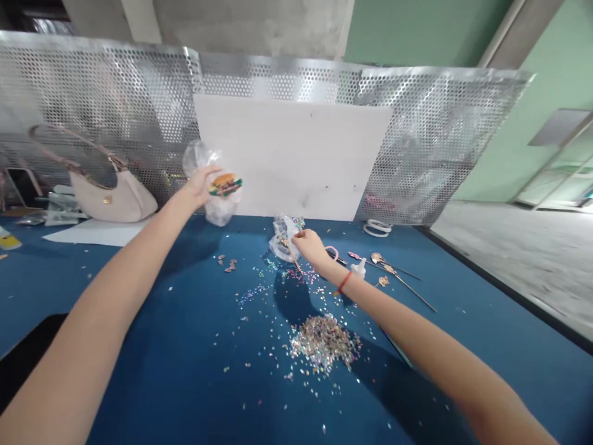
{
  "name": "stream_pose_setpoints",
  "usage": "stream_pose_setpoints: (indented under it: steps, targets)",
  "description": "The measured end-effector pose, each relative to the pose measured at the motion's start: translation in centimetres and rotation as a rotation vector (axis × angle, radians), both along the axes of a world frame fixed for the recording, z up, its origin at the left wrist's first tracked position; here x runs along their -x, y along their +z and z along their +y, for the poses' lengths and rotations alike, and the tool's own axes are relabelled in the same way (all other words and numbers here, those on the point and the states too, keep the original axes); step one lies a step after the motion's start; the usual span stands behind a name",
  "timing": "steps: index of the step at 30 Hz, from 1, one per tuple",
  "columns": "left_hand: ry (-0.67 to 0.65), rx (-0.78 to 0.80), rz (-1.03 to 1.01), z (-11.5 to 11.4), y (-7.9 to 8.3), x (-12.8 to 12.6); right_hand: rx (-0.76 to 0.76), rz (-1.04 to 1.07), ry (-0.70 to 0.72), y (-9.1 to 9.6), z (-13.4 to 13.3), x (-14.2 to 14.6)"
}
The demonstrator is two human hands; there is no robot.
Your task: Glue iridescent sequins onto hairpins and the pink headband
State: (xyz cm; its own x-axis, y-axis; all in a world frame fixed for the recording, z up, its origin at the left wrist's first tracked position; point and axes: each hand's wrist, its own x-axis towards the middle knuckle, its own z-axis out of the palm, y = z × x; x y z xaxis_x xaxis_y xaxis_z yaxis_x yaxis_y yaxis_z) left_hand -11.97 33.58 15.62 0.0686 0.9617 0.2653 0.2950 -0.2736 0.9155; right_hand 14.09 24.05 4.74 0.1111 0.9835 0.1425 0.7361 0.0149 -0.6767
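Note:
My left hand (202,185) reaches to the far side of the table, its fingers closed at a clear plastic bag (221,210). A flat hamburger-shaped piece (225,184), orange, brown and green, shows right beside these fingers; whether it lies inside the bag I cannot tell. My right hand (311,245) is pinched beside a second, crumpled clear bag (279,246), above a thin stick (295,261). What sits between its fingertips is too small to make out. Nearer me lies a heap of shiny sequins (325,341), with loose ones scattered around it.
A white board (296,157) leans on a perforated silvery screen (417,142) at the back. A pale handbag (113,191) stands left. To the right are a small white bottle (358,268), decorated sticks (407,284) and white rings (377,228). Small brownish pieces (228,264) lie mid-table.

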Motion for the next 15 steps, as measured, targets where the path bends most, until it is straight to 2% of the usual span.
stream_pose_setpoints:
  steps: [1, 2, 5, 7, 9, 12, 15]
  targets:
    - [-0.075, 0.013, -0.049, -0.3, 0.4, -1.0, 0.013, -0.022, -0.043, -0.5, 0.6, 0.4]
    - [-0.174, 0.014, -0.187, -0.6, 0.6, -1.8, 0.015, -0.043, -0.092, -1.1, 1.1, 0.6]
    - [-0.149, -0.045, -0.318, -1.3, -0.4, -3.0, 0.074, -0.159, -0.176, -2.4, 2.3, 1.0]
    - [-0.169, -0.014, -0.413, -1.1, -2.3, -2.9, 0.136, -0.228, -0.159, -2.9, 3.0, 1.0]
    - [-0.189, 0.168, -0.37, -0.6, -4.9, -2.4, 0.167, -0.253, -0.129, -3.3, 3.7, 1.1]
    - [-0.078, 0.367, -0.149, 0.5, -8.6, -1.6, 0.195, -0.258, -0.112, -3.8, 4.6, 1.2]
    - [0.025, 0.368, -0.054, 1.4, -10.7, -1.2, 0.195, -0.246, -0.119, -4.4, 5.2, 0.8]
